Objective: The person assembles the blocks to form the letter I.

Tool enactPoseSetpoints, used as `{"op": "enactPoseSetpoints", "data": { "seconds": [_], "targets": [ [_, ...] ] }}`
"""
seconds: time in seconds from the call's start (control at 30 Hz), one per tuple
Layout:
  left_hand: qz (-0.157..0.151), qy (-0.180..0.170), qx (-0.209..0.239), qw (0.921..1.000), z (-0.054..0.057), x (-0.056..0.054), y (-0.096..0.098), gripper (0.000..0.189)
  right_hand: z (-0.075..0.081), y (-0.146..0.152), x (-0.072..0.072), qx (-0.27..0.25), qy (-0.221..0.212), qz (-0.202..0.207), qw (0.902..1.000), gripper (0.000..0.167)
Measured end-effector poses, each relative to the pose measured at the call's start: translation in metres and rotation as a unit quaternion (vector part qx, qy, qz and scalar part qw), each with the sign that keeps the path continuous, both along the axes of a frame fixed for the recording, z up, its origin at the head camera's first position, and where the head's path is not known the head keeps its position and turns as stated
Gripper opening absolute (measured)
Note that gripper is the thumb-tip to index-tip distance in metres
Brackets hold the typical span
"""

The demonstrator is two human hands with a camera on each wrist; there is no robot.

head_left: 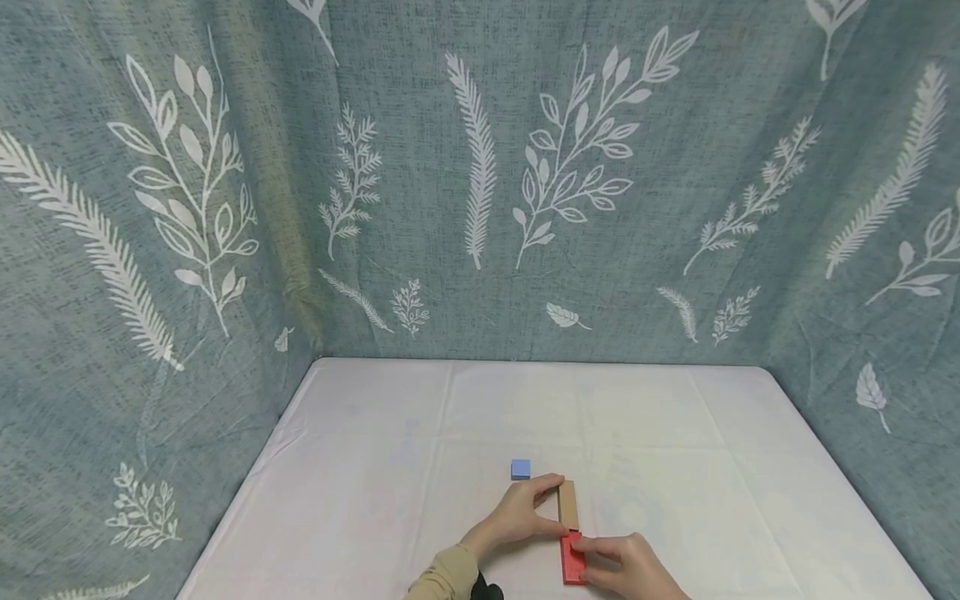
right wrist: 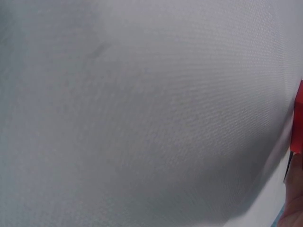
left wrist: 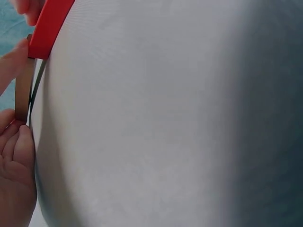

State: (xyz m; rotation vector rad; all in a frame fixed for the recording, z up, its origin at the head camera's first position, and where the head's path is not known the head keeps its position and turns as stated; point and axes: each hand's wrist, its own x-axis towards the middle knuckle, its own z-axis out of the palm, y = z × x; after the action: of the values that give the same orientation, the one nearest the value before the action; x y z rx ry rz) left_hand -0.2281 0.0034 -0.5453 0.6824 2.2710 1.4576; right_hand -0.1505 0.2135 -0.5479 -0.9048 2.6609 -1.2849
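My left hand [head_left: 520, 512] holds a long tan block [head_left: 567, 505] between its fingers at the far end and its thumb at the near end. Directly in front of that near end is a red rectangular block [head_left: 572, 560], and the two meet end to end. My right hand [head_left: 628, 564] grips the red block from the right, its fingertips on the block. In the left wrist view the tan block [left wrist: 23, 90] spans thumb to fingers, beside the red block [left wrist: 49, 28]. Only an edge of the red block [right wrist: 297, 123] shows in the right wrist view.
A small blue block [head_left: 521, 469] sits just beyond the left hand, to the left of the tan block. White cloth covers the table [head_left: 360, 467]. A blue-green leaf-patterned curtain [head_left: 420, 183] stands behind it and along both sides.
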Motion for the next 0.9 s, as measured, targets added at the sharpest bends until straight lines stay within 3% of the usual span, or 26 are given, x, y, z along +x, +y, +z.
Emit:
{"op": "enactPoseSetpoints", "data": {
  "seconds": [0.47,0.9],
  "targets": [
    [-0.003,-0.006,0.01,0.9999,-0.0015,0.0005,-0.0015,0.069,-0.0026,0.0007,-0.0001,-0.005,0.021,0.006,0.9998,0.032],
    [-0.002,0.002,0.015,0.9999,-0.003,0.0009,-0.0027,0.069,0.002,-0.0007,0.0008,0.003,-0.004,-0.003,1.0,0.033]
  ]
}}
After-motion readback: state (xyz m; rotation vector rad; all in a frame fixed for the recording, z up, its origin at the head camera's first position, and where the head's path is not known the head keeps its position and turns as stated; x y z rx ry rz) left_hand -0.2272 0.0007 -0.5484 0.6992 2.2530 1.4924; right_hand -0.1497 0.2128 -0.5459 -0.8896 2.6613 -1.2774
